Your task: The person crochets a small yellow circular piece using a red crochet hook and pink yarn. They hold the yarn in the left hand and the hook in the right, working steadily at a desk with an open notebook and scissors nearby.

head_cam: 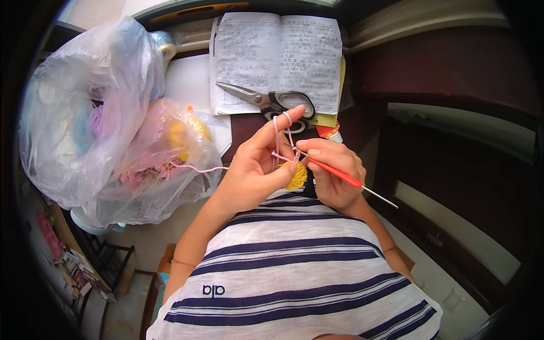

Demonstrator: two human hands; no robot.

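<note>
Between the thumb and fingers of my left hand [255,165] is a small round yellow crochet piece [296,176]. Pale pink yarn [199,170] runs from a plastic bag to this hand and loops over its raised index finger. My right hand [338,170] grips a double-ended crochet hook [340,173] by its red handle. One thin metal end of the hook meets pink loops at the top edge of the yellow piece; the other end sticks out to the lower right. Part of the yellow piece is hidden behind my left thumb.
An open notebook [276,51] with handwriting lies beyond my hands, with scissors [263,98] across its lower edge. Plastic bags [119,119] at left hold purple, yellow and pink yarn. A red and white item [331,132] lies behind my right hand. Dark wooden furniture [437,63] stands at right.
</note>
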